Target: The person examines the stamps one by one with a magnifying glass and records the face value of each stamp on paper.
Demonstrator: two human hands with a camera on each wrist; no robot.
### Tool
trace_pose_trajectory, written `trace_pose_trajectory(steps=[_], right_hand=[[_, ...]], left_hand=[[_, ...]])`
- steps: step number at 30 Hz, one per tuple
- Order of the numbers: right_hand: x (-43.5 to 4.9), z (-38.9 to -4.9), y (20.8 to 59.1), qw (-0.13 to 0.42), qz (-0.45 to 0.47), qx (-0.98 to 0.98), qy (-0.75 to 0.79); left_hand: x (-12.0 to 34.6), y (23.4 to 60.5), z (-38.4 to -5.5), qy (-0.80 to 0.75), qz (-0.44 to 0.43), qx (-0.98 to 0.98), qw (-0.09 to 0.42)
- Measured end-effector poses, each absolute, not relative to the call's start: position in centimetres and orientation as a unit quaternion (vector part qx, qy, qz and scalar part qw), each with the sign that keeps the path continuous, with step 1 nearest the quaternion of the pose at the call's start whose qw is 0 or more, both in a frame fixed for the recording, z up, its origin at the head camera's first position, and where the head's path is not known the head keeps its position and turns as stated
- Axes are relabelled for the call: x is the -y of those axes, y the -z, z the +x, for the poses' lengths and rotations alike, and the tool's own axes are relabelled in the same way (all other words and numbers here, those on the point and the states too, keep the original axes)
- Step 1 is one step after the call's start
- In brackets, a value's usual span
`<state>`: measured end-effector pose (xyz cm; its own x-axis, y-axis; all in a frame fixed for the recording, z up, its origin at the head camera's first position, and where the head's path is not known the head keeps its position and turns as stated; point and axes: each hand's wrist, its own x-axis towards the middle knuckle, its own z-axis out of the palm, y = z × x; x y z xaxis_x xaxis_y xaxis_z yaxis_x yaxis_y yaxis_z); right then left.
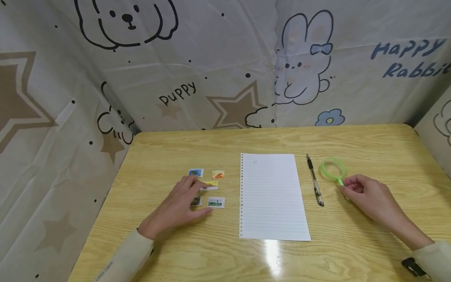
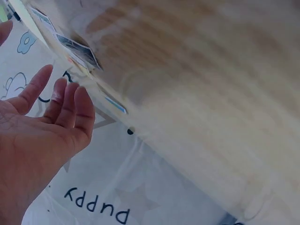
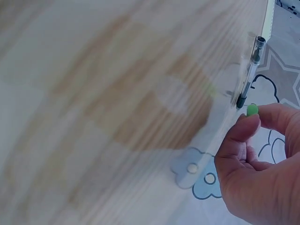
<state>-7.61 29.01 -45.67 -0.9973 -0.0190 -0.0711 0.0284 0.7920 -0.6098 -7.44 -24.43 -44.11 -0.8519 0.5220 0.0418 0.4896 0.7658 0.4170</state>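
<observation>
My right hand (image 1: 370, 196) pinches the handle of a light-green magnifying glass (image 1: 340, 181) between thumb and index finger. In the right wrist view, only the green handle end (image 3: 252, 109) shows at the fingertips. My left hand (image 1: 179, 207) hovers over or rests among several small stamps, fingers extended and thumb spread; contact is hard to tell. A yellow stamp (image 1: 212, 184) and a dark stamp (image 1: 198, 201) are partly hidden by it. Around them lie a blue stamp (image 1: 195, 172), a red-and-yellow stamp (image 1: 218, 174) and a stamp with a green landscape (image 1: 216, 202).
Between the hands lies a lined, hole-punched sheet of paper (image 1: 273, 199) with a faint mark near its top. A capped black pen (image 1: 314, 180) sits between sheet and magnifying glass. Printed cloth (image 1: 225, 62) walls the wooden table (image 1: 169, 145) at the back and sides.
</observation>
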Motion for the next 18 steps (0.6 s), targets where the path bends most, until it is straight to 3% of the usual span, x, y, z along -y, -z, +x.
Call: trace_pose_trajectory(steps=[8, 18], right_hand=[[-28.3, -7.8, 45.5, 0.026, -0.003, -0.941, 0.336], [-27.2, -8.2, 44.9, 0.011, -0.029, -0.937, 0.349]], left_hand=[[25.2, 44.2, -7.1, -0.230, 0.243, -0.941, 0.056], [26.1, 44.5, -6.8, -0.214, 0.218, -0.952, 0.036]])
